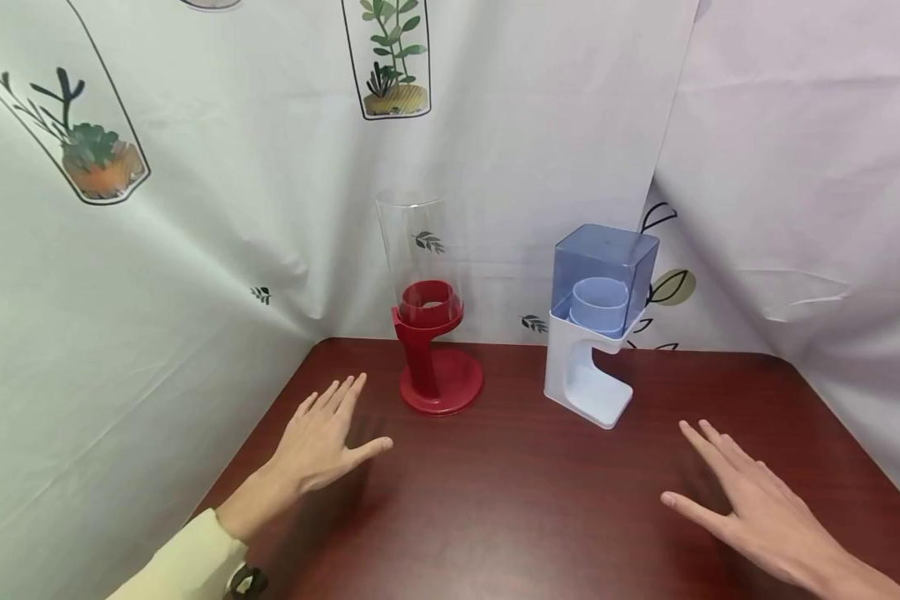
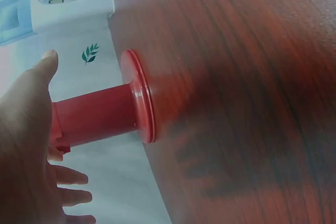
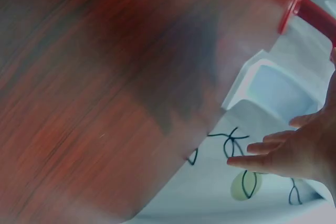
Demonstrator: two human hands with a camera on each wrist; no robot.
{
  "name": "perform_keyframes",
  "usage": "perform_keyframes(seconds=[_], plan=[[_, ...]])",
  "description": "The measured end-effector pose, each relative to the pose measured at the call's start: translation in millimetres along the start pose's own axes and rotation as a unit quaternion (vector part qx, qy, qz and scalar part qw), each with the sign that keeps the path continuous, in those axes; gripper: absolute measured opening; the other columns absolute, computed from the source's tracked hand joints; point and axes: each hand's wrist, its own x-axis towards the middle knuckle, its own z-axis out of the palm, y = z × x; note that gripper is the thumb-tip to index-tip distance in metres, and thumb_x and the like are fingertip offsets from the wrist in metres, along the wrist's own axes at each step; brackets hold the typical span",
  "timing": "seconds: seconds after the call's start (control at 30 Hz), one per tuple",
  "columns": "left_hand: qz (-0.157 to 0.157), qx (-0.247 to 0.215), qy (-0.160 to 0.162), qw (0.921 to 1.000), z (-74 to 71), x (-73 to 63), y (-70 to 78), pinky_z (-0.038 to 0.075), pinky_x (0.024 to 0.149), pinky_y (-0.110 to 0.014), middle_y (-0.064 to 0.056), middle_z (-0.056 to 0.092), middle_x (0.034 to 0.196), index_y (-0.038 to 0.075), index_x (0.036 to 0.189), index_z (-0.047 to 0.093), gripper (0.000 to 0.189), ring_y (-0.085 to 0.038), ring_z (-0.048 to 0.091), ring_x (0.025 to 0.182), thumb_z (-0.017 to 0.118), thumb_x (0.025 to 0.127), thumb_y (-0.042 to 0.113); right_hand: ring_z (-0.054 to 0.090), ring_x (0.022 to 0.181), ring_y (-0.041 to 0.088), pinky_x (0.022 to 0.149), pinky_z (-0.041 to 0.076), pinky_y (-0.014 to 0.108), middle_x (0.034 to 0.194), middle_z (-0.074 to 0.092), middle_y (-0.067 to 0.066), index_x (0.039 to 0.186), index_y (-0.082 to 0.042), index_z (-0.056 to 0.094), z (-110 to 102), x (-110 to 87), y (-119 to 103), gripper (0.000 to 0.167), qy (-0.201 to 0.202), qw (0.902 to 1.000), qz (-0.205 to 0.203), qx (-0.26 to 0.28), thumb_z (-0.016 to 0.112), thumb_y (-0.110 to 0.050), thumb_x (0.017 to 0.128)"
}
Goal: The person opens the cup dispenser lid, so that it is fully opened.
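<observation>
A red stand (image 1: 441,379) with a round base and a clear cylinder (image 1: 420,242) on top stands toward the back of the table. To its right is a white stand (image 1: 581,375) carrying a translucent blue box (image 1: 606,250) with a round cup-like part inside. My left hand (image 1: 317,442) is held with fingers spread, left of and nearer than the red stand, touching nothing. At the right, my right hand (image 1: 757,504) is also spread, apart from the white stand and holding nothing. Shadows of both hands fall on the tabletop.
The dark reddish wooden table (image 1: 510,517) has rounded back corners. White fabric (image 1: 270,167) printed with plants hangs behind and along both sides, close to the table edges. A light sleeve (image 1: 187,562) and a dark wristband (image 1: 247,581) are on the left arm.
</observation>
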Motion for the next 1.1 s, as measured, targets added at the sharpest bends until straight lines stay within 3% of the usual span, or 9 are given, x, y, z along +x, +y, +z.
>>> perform_keyframes(seconds=[0.1, 0.2, 0.43, 0.63, 0.9, 1.1], plan=[[-0.003, -0.012, 0.007, 0.9999, -3.0, 2.2, -0.5, 0.031, 0.12, -0.063, -0.021, 0.046, 0.162, 0.006, 0.166, 0.031, 0.112, -0.042, 0.042, 0.15, 0.061, 0.089, 0.082, 0.023, 0.154, 0.054, 0.106, 0.027, 0.081, 0.171, 0.024, 0.027, 0.172, -0.025, 0.018, -1, 2.2, -10, 0.101, -0.003, 0.9999, 0.002, 0.011, 0.074, -0.059, 0.094], [-0.009, -0.031, 0.011, 0.9994, -5.6, 4.6, -1.1, 0.033, 0.119, -0.063, -0.02, 0.046, 0.162, 0.005, 0.167, 0.029, 0.114, -0.041, 0.042, 0.15, 0.062, 0.089, 0.081, 0.03, 0.151, 0.053, 0.099, 0.034, 0.08, 0.172, 0.023, 0.022, 0.172, -0.029, 0.017, -2, 4.6, -18, 0.101, -0.005, 0.9998, 0.004, 0.016, 0.074, -0.06, 0.094], [-0.029, -0.064, 0.015, 0.9974, -9.1, 11.1, -3.3, 0.039, 0.115, -0.064, -0.02, 0.042, 0.165, 0.004, 0.167, 0.026, 0.118, -0.041, 0.042, 0.15, 0.063, 0.087, 0.082, 0.036, 0.148, 0.051, 0.098, 0.035, 0.081, 0.173, 0.025, 0.017, 0.171, -0.034, 0.018, -5, 10.7, -33, 0.102, -0.003, 0.9994, 0.001, 0.035, 0.076, -0.063, 0.092], [-0.051, -0.099, 0.012, 0.9937, -13.0, 15.3, -3.7, 0.044, 0.111, -0.065, -0.022, 0.041, 0.165, 0.006, 0.169, 0.022, 0.12, -0.044, 0.047, 0.146, 0.066, 0.087, 0.081, 0.04, 0.146, 0.047, 0.099, 0.037, 0.077, 0.171, 0.033, 0.012, 0.17, -0.037, 0.022, -6, 12.2, -43, 0.103, 0.034, 0.9969, -0.032, 0.063, 0.083, -0.056, 0.089], [-0.084, -0.155, -0.013, 0.9843, -20.0, 20.2, -2.8, 0.04, 0.112, -0.07, -0.02, 0.031, 0.17, 0.008, 0.17, 0.015, 0.123, -0.045, 0.04, 0.15, 0.068, 0.086, 0.081, 0.041, 0.146, 0.046, 0.1, 0.038, 0.077, 0.169, 0.037, 0.009, 0.169, -0.036, 0.024, -9, 17.0, -57, 0.105, 0.056, 0.9931, -0.051, 0.09, 0.087, -0.049, 0.086], [-0.085, -0.203, -0.021, 0.9753, -20.1, 30.5, -0.2, 0.04, 0.112, -0.07, -0.017, 0.028, 0.172, 0.011, 0.171, 0.01, 0.124, -0.042, 0.035, 0.154, 0.075, 0.086, 0.073, 0.045, 0.143, 0.044, 0.099, 0.041, 0.073, 0.164, 0.044, 0.011, 0.169, -0.038, 0.025, -10, 17.9, -67, 0.105, 0.072, 0.9884, -0.061, 0.119, 0.089, -0.044, 0.086]])
